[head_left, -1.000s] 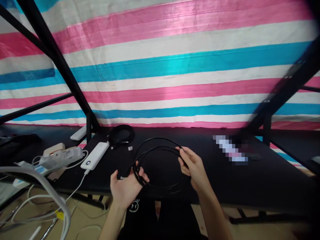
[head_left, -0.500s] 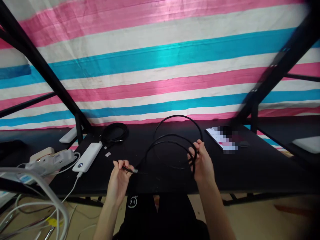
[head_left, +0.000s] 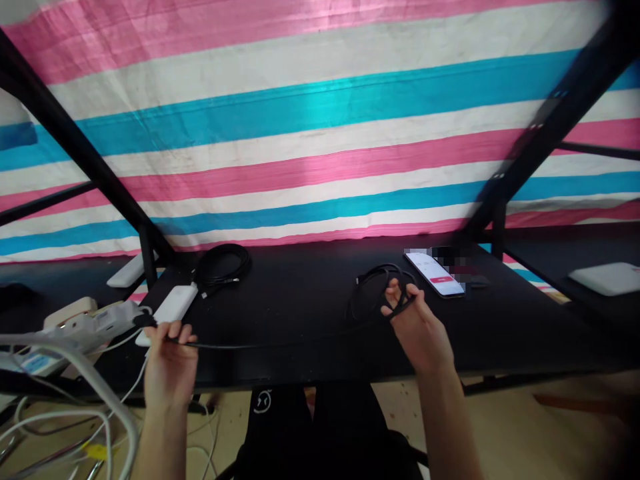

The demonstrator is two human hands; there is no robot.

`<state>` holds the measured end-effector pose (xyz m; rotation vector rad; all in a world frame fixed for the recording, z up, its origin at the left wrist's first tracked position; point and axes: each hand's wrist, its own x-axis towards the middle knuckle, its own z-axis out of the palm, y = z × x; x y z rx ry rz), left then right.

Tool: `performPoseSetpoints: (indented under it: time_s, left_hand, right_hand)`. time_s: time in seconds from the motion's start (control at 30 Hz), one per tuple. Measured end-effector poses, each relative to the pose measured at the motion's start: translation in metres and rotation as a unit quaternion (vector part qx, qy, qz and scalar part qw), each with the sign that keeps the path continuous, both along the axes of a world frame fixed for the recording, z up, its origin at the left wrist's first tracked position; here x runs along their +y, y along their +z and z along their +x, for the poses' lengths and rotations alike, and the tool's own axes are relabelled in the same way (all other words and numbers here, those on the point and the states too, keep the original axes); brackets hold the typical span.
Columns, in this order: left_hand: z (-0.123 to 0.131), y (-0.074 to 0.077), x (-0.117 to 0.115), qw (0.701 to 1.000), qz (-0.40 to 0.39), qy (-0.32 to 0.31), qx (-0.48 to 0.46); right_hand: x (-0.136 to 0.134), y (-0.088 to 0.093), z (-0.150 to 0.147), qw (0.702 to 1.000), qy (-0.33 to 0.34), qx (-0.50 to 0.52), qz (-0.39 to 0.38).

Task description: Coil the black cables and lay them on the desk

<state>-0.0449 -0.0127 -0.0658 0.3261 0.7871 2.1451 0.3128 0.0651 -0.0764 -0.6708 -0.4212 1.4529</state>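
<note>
One black cable (head_left: 240, 346) spans both hands, rightward from beside the white power bank (head_left: 176, 303). Step, apparently: straightening; the next move calls for untangled loops. Left hand (head_left: 171, 360), nearside of the bank: fingers curled around cable. Right hand (head_left: 420, 330), well right of it: half-open, holding loops.

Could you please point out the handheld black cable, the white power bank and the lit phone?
Handheld black cable (head_left: 240, 347): head view, on its outstretched part.
White power bank (head_left: 176, 304): head view, on its top face.
Lit phone (head_left: 434, 272): head view, on its screen.
</note>
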Motion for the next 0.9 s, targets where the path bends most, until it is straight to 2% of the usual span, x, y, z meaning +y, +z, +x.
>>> performPoseSetpoints:
  time_s: [0.17, 0.23, 0.3, 0.4, 0.5, 0.63, 0.73, 0.8, 0.9]
  left_hand:
    - [-0.030, 0.007, -0.008, 1.000, 0.029, 0.001, 0.000]
    - [-0.035, 0.007, -0.012, 0.999, 0.034, 0.005, 0.020]
    - [-0.036, 0.007, -0.015, 0.998, 0.033, 0.018, 0.051]
    - [-0.037, 0.007, -0.020, 0.996, 0.011, 0.027, 0.087]
    - [-0.047, 0.008, -0.020, 0.995, -0.023, 0.034, 0.091]
    - [-0.068, 0.011, -0.017, 0.991, -0.094, 0.079, 0.057]
    - [-0.063, 0.016, -0.013, 0.988, -0.119, 0.095, 0.039]
    - [-0.041, 0.018, -0.012, 0.992, -0.103, 0.056, 0.039]
    - [0.011, 0.018, -0.013, 0.991, -0.059, -0.120, 0.025]
  right_hand:
    - [-0.018, 0.010, -0.003, 0.984, 0.111, -0.127, 0.058]
    - [-0.025, 0.014, 0.001, 0.957, 0.137, -0.242, 0.085]
    - [-0.030, 0.018, 0.009, 0.915, 0.129, -0.365, 0.112]
    - [-0.032, 0.021, 0.030, 0.868, 0.075, -0.474, 0.130]
    - [-0.031, 0.018, 0.063, 0.861, -0.010, -0.500, 0.090]
    - [-0.040, 0.018, 0.111, 0.865, -0.217, -0.453, 0.004]
    - [-0.061, 0.027, 0.129, 0.847, -0.348, -0.401, 0.018]
    - [-0.074, 0.035, 0.124, 0.845, -0.378, -0.373, 0.055]
    - [-0.083, 0.044, 0.099, 0.872, -0.359, -0.315, 0.105]
